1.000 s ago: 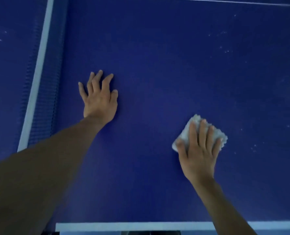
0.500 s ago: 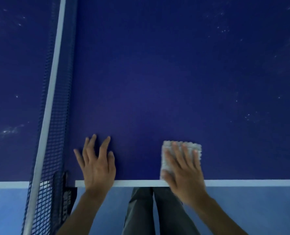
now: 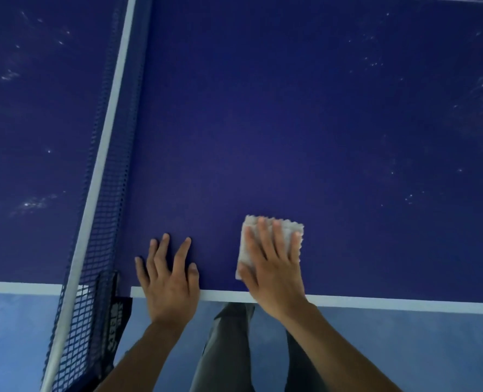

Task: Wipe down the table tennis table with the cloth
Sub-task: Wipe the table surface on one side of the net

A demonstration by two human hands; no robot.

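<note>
The dark blue table tennis table [image 3: 291,123] fills most of the view, its white edge line [image 3: 404,304] running along the near side. A folded white cloth [image 3: 288,226] lies flat on the surface just inside that edge. My right hand [image 3: 272,268] presses on the cloth with straight fingers spread over it. My left hand [image 3: 169,278] rests flat on the bare table to the left of the cloth, fingers spread, palm over the edge line.
The net [image 3: 104,193] with its white top band runs from top centre down to the bottom left, its post clamp [image 3: 115,315] at the table edge. White dust specks dot the right part and the far half. Light blue floor [image 3: 404,349] and grey trousers [image 3: 229,349] lie below.
Both hands have drawn back from mid-table to the near edge over the last second. Since half a second ago the cloth has slid slightly away from the edge line.
</note>
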